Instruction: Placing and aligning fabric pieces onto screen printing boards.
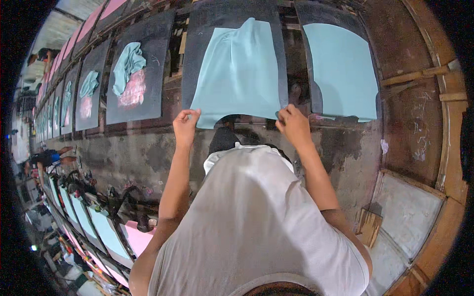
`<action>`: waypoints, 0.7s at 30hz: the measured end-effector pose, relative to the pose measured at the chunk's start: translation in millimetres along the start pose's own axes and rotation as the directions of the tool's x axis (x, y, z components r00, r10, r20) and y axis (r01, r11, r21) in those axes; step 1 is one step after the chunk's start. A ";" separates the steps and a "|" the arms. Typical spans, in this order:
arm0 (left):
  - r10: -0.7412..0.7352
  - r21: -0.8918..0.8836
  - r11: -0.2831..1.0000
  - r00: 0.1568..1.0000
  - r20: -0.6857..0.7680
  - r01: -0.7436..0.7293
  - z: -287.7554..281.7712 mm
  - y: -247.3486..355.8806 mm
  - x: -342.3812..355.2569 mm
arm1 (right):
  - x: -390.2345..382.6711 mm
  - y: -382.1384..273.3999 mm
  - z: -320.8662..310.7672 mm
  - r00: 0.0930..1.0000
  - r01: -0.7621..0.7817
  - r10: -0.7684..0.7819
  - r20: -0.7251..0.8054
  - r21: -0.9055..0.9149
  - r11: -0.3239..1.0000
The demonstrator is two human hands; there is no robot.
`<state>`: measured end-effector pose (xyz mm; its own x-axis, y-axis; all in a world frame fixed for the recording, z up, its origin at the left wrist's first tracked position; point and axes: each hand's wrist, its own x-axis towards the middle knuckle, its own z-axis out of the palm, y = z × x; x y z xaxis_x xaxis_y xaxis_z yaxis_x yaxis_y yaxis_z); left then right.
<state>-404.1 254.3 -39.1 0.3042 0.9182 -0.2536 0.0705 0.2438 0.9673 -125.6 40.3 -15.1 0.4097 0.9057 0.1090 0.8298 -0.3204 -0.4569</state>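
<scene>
The blue cloth point(239, 74) is at upper centre, over a dark board point(195, 54). At its lower left corner the left hand point(185, 127) pinches it tightly; at lower right, the right hand point(295, 124) likewise. Both forearms point(174, 182) reach upward.

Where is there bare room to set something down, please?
The right side of the nearest left board is bare, beside crumpled cloth and a pink patch, as is the floor below. The middle board, where the left hand and right hand pinch the blue cloth, and the right board, nearly covered by flat cloth, are crowded.
</scene>
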 end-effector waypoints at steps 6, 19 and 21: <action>-0.043 0.101 0.994 0.998 -0.037 0.047 -2.8 -22.6 -9.2 | -27.8 11.0 16.1 0.858 -0.432 0.342 0.384 0.178 0.884; -0.486 -0.219 0.818 0.843 0.233 0.532 -31.3 -30.3 -12.3 | 28.3 -22.9 39.5 0.996 0.037 -0.036 -0.081 0.014 0.999; -0.483 -0.227 0.822 0.850 0.209 0.522 -25.4 -26.4 -14.4 | 24.1 -21.1 48.6 0.999 0.022 -0.021 0.033 -0.011 1.000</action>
<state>-434.5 242.6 -61.2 0.4228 0.5980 -0.6809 0.0008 0.7511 0.6602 -151.6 82.4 -45.7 0.3792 0.9209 0.0898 0.8428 -0.3037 -0.4445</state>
